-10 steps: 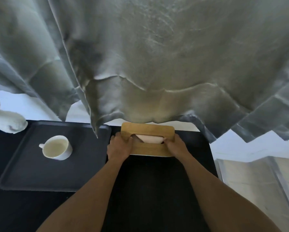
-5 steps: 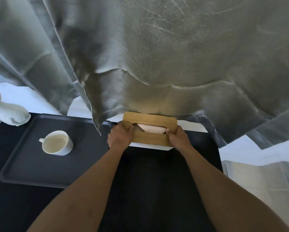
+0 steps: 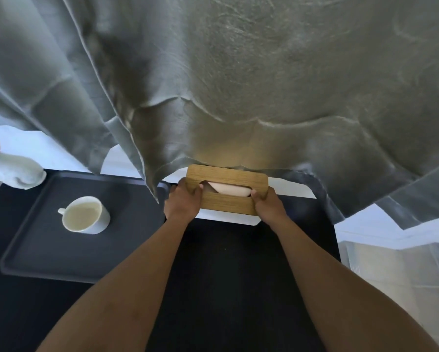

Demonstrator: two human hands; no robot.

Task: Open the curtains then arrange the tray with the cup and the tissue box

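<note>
Where the grey curtain (image 3: 238, 85) hangs low over the far edge of the dark table (image 3: 238, 275), a tissue box (image 3: 226, 191) with a wooden lid and white base sits right of the tray (image 3: 48, 257). Left hand (image 3: 182, 201) and right hand (image 3: 268, 204): each clamped on one end of the box, thumbs hooked into the lid slot, fingers curled round the sides. Cup (image 3: 85, 214): white, upright on the tray, left of the box. Rolled white towel (image 3: 17, 168): far left.
</note>
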